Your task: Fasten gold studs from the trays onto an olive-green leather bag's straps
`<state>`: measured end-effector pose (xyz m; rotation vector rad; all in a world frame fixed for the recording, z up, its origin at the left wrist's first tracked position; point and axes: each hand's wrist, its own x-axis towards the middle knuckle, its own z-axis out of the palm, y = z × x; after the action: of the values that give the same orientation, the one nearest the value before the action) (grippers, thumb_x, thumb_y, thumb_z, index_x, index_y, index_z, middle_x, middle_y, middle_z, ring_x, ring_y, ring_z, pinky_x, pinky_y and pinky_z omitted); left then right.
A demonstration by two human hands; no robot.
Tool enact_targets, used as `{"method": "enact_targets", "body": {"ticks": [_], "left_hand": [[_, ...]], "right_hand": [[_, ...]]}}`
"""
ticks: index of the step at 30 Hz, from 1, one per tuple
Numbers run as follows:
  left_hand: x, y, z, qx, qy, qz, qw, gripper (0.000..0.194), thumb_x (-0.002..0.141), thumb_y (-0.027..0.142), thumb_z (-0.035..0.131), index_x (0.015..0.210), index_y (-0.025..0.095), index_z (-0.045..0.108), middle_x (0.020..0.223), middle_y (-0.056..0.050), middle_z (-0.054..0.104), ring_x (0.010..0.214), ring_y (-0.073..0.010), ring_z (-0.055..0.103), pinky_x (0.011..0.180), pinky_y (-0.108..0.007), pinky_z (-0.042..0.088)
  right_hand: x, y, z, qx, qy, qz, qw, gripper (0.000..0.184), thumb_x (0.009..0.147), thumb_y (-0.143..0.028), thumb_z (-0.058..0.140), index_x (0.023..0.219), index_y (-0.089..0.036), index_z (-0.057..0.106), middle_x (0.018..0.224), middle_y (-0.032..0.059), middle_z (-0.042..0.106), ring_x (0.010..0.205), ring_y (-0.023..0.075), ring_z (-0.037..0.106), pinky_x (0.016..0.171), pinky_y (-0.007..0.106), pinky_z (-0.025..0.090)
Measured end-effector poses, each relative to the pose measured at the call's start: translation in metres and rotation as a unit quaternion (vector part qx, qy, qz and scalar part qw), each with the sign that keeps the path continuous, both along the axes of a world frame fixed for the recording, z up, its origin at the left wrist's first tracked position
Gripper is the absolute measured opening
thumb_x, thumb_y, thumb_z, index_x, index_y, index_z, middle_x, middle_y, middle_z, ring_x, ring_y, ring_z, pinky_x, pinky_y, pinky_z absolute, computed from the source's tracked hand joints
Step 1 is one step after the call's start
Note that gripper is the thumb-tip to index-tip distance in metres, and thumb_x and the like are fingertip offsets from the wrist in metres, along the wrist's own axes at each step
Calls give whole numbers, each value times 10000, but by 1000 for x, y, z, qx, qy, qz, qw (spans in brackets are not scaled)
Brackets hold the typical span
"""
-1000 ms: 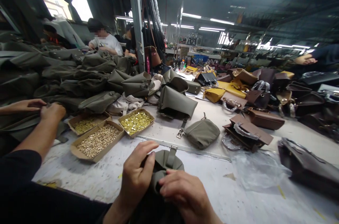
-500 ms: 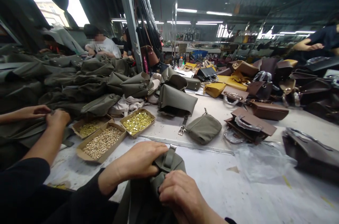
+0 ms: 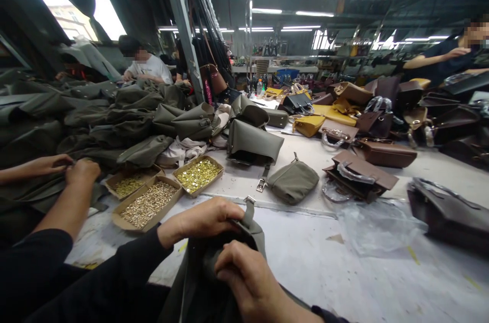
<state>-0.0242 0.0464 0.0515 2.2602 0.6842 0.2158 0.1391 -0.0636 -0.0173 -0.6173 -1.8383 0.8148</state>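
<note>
An olive-green bag [image 3: 256,234] stands in front of me with its dark mouth turned towards me. On its far side a strap with a metal buckle [image 3: 250,199] sticks up. My left hand [image 3: 208,218] grips the bag's upper rim, thumb and fingers closed around the edge. Over the mouth, my right hand [image 3: 248,274] is closed, thumb against curled fingers; whatever they pinch is hidden. Beyond the bag lie a small olive pouch [image 3: 293,183] and another olive bag [image 3: 255,140] on its side.
Cardboard trays of gold-coloured metal pieces [image 3: 147,203] and yellow studs [image 3: 198,175] stand at left. A co-worker's hands [image 3: 78,170] handle olive material beside them. Clear plastic [image 3: 378,226] and a dark brown handbag [image 3: 451,211] lie at right. Olive bags [image 3: 110,114] are heaped behind.
The bag's rim has been spread, so its dark inside now shows. My right hand has come off the strap area and moved slightly left and towards the mouth. My left hand still holds the rim.
</note>
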Motion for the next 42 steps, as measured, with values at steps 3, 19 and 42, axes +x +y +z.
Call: {"method": "enact_targets", "body": {"ticks": [3,19,42], "left_hand": [[1,1,-1,-44,37,67,996,318,914,145,611,1122,284,808,1036,-2,828,942,-196,768,838,-232,520],[-16,-12,-35,140,143,373,906,54,777,222,666,737,187,663,661,10,665,634,-149,581,597,-256,312],[-30,1,-35,359,37,103,927,127,964,161,517,1044,158,615,955,-93,725,883,-230,709,763,-298,540]], "right_hand": [[8,18,-2,-31,-86,43,995,178,852,-72,526,942,-219,571,889,11,648,808,168,592,727,266,439],[20,90,-11,-185,-71,30,980,139,860,-79,610,881,-216,613,858,-25,634,832,162,580,769,264,404],[30,97,-34,-73,-10,-4,997,145,985,-184,650,937,-214,783,895,24,767,817,175,703,772,270,536]]}}
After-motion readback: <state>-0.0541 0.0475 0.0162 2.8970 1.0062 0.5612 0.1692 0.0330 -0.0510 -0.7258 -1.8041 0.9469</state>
